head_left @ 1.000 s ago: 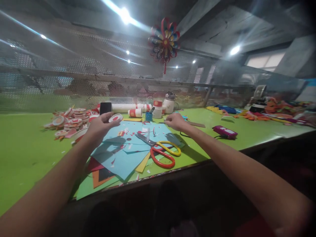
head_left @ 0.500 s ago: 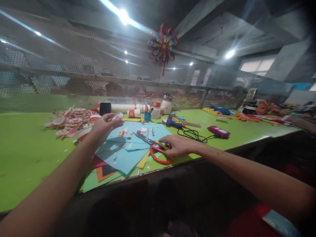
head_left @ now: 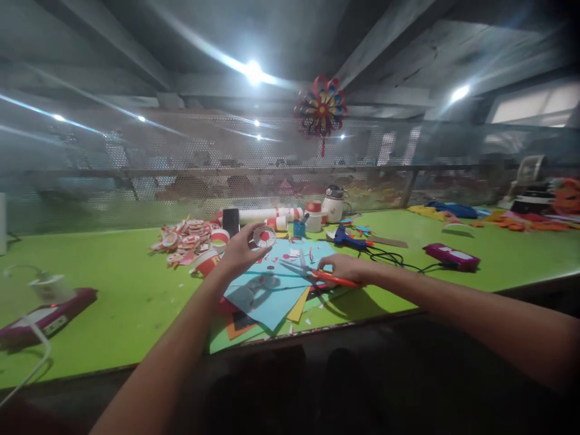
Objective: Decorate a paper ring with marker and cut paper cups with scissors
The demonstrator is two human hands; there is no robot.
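Observation:
Between the fingers of my left hand (head_left: 242,251) is a round white paper disc (head_left: 264,237) with a red middle and a patterned rim, held up over the paper. My right hand (head_left: 342,267) grips scissors (head_left: 333,278) with red handles, the blades apart and pointing left above the paper. Beneath both hands lie light blue paper sheets (head_left: 267,305), scattered with small cut scraps. Yellow paper (head_left: 298,306) and other coloured sheets stick out from under them. Left of my left hand rests a red and white paper cup (head_left: 207,262).
A heap of cut paper pieces (head_left: 188,238) lies at the back left. Behind the sheets are a blue pot (head_left: 299,228), a white flask (head_left: 333,204) and a blue glue gun (head_left: 348,237). Purple power strips (head_left: 452,257) lie to either side. A perforated metal screen (head_left: 181,157) borders the table's back.
The scissors have been lifted and turned, with the handles now more edge-on. The disc has tilted to face me and stands over the blue sheets. My view has swung left.

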